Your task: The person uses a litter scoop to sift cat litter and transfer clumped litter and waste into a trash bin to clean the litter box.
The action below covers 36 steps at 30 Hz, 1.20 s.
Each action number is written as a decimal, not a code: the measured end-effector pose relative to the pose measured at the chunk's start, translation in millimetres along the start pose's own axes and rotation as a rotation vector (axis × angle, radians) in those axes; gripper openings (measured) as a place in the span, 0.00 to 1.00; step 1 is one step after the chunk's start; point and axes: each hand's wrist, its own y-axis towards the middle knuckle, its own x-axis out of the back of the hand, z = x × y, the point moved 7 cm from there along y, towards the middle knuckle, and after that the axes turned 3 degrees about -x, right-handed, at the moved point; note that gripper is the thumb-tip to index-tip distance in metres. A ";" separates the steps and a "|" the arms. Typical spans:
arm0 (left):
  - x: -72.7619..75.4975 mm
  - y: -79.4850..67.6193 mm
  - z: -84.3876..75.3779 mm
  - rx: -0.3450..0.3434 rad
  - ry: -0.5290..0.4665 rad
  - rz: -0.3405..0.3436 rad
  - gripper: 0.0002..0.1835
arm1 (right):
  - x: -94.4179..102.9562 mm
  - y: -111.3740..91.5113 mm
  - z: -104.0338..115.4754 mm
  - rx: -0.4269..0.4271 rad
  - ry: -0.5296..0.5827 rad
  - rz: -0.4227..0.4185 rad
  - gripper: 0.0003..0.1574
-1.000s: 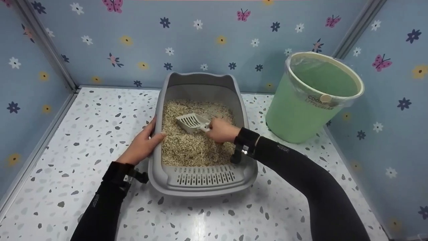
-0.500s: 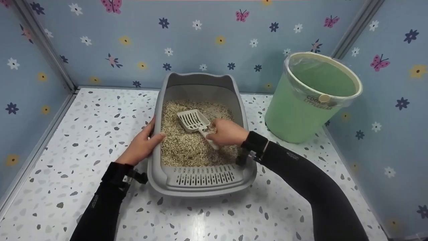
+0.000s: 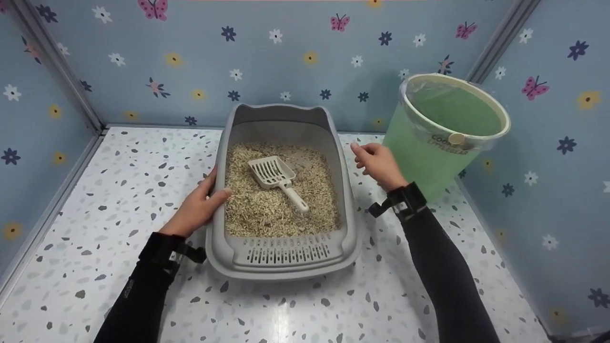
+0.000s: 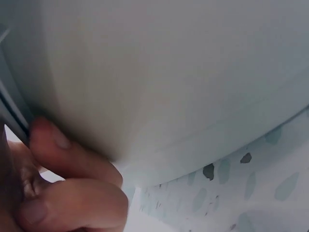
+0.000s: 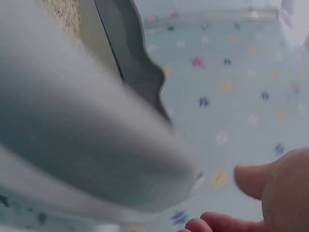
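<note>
A grey litter box [image 3: 286,267] with a slotted front ledge stands on the floor, partly filled with pale pellet litter [image 3: 267,216]. On the litter lies a cream slotted litter scoop [image 3: 287,185], its handle pointing toward the front right. My left hand [image 3: 193,209] grips the box's left rim, thumb over the top. Bent fingers [image 4: 77,162] press against the outer wall in the left wrist view. Off the box's right side, my right hand [image 3: 380,164] hovers with loosely bent fingers and nothing in it. Its thumb [image 5: 258,180] shows beside the box in the right wrist view.
A green bin [image 3: 424,157] with a clear liner and cream rim stands at the back right, just behind my right hand. Blue patterned panels [image 3: 295,62] close off the back and both sides. The floor [image 3: 128,190] is white with grey speckles.
My right hand has let go of the scoop, leaving it on the litter, and moved right, out past the box's edge. The left hand keeps its grip on the rim.
</note>
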 end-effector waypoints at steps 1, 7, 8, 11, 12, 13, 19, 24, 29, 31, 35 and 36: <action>0.4 -2.2 -1.0 0.016 0.007 0.006 0.48 | -4.2 4.1 -12.0 -0.049 0.069 0.034 0.39; -4.1 -33.5 -14.0 0.150 0.076 0.065 0.58 | -35.4 13.6 -47.5 -0.196 0.364 0.205 0.40; -6.5 -41.1 -17.4 0.157 0.100 0.076 0.59 | -37.9 13.8 -49.0 -0.195 0.382 0.205 0.36; -17.3 -60.3 -28.8 0.108 0.188 0.094 0.61 | -40.9 14.3 -52.7 -0.188 0.406 0.182 0.29; -21.0 -64.7 -31.6 0.085 0.209 0.095 0.60 | -41.2 14.2 -53.4 -0.187 0.408 0.176 0.28; -23.7 -68.2 -33.8 0.065 0.226 0.090 0.60 | -41.3 14.1 -53.8 -0.182 0.403 0.174 0.27; -19.9 -69.4 -29.4 0.019 0.216 0.070 0.53 | -43.7 5.9 -52.4 -0.145 0.348 0.215 0.29; 9.0 -57.6 -13.5 0.050 0.151 0.125 0.49 | -47.7 -15.9 -57.9 -0.181 0.369 0.243 0.19; 38.9 -42.7 -0.7 0.094 0.072 0.180 0.47 | -52.8 -38.9 -62.6 -0.201 0.438 0.281 0.11; 43.3 -43.3 0.1 0.106 0.083 0.168 0.49 | -53.8 -40.7 -65.1 -0.217 0.457 0.291 0.11; 38.7 -60.6 -5.1 0.158 0.197 0.117 0.56 | -50.1 -30.2 -70.6 -0.249 0.519 0.263 0.12; 35.0 -66.7 -6.4 0.174 0.205 0.108 0.56 | -48.3 -26.0 -71.6 -0.254 0.535 0.253 0.12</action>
